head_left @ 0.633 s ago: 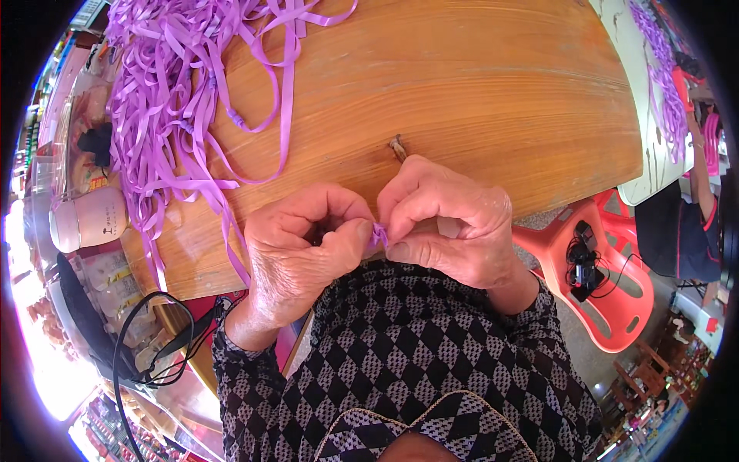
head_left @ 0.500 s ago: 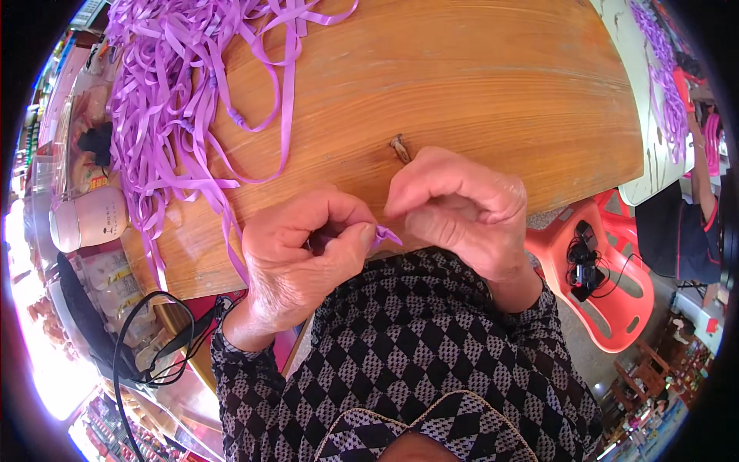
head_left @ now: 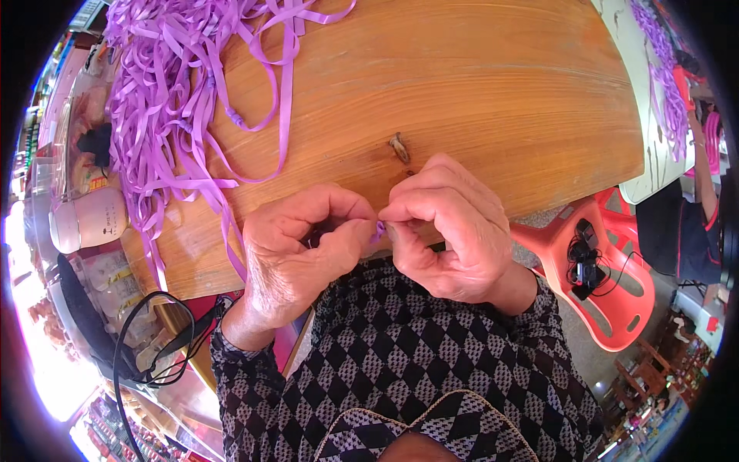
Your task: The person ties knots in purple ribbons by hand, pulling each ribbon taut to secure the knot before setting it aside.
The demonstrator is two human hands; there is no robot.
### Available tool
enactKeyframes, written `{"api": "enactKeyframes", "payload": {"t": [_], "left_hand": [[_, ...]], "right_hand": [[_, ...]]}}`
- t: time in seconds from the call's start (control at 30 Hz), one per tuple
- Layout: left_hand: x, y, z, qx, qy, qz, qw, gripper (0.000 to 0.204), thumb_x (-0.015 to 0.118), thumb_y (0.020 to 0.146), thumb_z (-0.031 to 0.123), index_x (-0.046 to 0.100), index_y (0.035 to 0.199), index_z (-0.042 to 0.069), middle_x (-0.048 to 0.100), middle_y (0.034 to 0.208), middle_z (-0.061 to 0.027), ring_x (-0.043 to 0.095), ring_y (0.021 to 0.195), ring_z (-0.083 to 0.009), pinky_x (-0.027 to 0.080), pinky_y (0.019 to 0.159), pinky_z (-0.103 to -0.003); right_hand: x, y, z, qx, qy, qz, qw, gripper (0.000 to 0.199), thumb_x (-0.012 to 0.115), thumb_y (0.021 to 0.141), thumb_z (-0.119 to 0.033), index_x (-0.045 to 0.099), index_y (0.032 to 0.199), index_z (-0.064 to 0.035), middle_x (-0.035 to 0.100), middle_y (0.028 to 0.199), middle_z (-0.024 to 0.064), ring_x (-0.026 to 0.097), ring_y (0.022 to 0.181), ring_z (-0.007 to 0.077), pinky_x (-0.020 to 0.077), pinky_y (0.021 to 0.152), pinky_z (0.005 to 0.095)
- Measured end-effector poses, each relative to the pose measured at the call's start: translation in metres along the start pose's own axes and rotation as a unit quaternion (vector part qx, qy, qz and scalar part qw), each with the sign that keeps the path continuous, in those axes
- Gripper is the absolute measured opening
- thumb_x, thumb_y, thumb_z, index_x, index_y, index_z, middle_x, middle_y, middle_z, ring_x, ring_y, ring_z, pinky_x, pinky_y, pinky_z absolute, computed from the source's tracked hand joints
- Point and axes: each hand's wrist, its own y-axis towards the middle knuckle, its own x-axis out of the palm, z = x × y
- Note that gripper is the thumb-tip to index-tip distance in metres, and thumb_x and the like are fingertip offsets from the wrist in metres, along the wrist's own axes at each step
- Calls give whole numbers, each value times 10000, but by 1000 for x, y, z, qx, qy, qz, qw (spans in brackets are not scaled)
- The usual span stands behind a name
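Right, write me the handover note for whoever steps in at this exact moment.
Left hand: fingers pinched on a short bit of thin purple ribbon at the near edge of the round wooden table.
Right hand: fingers pinched on the same bit; thumbs almost meet.
Loose purple ribbon pile lies at the table's far left, one strand trailing toward the left hand.
Done: cannot tell what is finished.
Left: the pile looks unworked.

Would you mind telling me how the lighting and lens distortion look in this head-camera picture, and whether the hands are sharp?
Head view: daylight is even on the round wooden table, but blown out at the lower left rim; strong fisheye bending curves the table edge, with black corners; the left hand and right hand pinching a thin purple ribbon are sharp; the heap of purple ribbons too.
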Motion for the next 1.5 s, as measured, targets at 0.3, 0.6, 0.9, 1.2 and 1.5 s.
{"api": "enactKeyframes", "payload": {"t": [0.3,0.6,0.9,1.2,1.5], "left_hand": [[0,2,3,36,76,7,996,43,664,806,21,656,838,-6,609,735,47,515,646,15,409,558,-140],[2,-1,3,10,32,0,999,61,658,801,12,620,843,-11,593,734,36,509,642,10,409,553,-146],[3,0,0,-37,-12,-2,999,35,646,806,7,636,831,-14,591,722,37,510,640,0,403,549,-157],[0,1,-3,-40,-105,1,994,27,608,789,-17,624,804,-32,586,716,19,507,641,-21,408,563,-173],[-1,-1,-4,-12,-56,31,998,50,593,798,6,632,798,-26,589,716,21,500,639,-23,409,563,-178]], "right_hand": [[7,-1,1,-43,-57,21,997,223,678,661,107,571,833,14,570,743,109,530,588,255,419,499,323],[10,-1,2,-63,-91,49,993,203,678,668,103,560,815,26,552,713,108,518,560,255,418,483,323],[14,-6,1,-72,-111,57,990,181,677,688,84,565,824,41,557,712,117,527,563,255,429,480,320],[19,-9,-2,-83,-129,59,986,154,660,709,70,568,829,42,562,718,119,528,564,253,431,478,324],[12,-10,-3,-2,-30,33,999,164,651,743,82,593,893,46,602,797,130,538,609,223,419,512,295]]}}
